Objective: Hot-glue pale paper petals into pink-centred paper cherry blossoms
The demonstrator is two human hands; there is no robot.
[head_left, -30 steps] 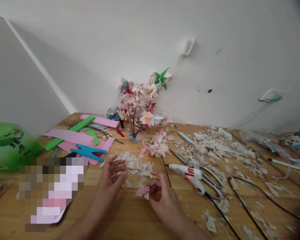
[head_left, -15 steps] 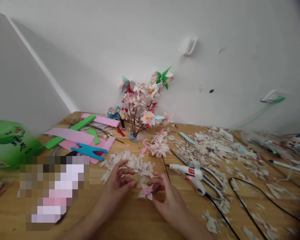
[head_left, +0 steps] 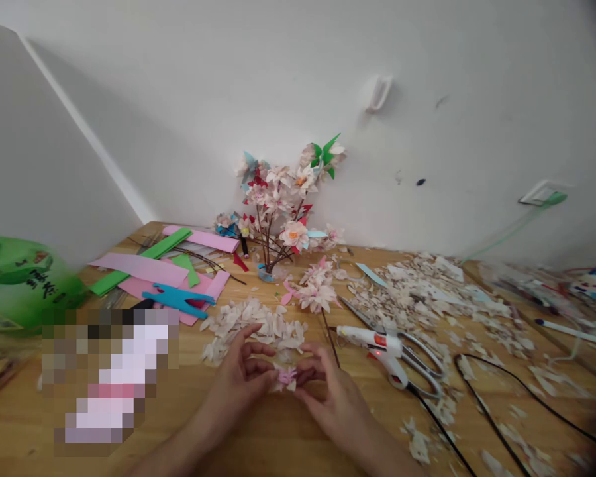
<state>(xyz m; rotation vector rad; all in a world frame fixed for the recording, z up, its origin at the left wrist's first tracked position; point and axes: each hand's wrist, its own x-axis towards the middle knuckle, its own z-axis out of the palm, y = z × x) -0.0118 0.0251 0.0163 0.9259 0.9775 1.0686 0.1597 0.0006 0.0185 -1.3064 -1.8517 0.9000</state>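
A small handmade flower (head_left: 286, 379) with a pink fringed centre and whitish petals sits between my hands, low over the wood table (head_left: 258, 440). My left hand (head_left: 243, 374) pinches its left side between thumb and fingers. On the other side, my right hand (head_left: 325, 384) grips it with thumb and fingertips. Just beyond my fingers lies a heap of loose whitish petals (head_left: 251, 321). A pink-white flower (head_left: 318, 291) on a thin brown stem (head_left: 330, 338) rests past my right hand. What my fingertips cover of the flower is hidden.
A white glue gun (head_left: 370, 338) with a red light lies over scissors (head_left: 430, 361), its black cord trailing right. Petal scraps (head_left: 427, 285) spread behind. Flowers on stems (head_left: 281, 199) stand near the wall. Coloured paper strips (head_left: 144, 268) and a green bag (head_left: 27, 285) are left.
My left hand has moved right and now touches the flower, which has shifted slightly left and up. Earlier only my right hand held it.
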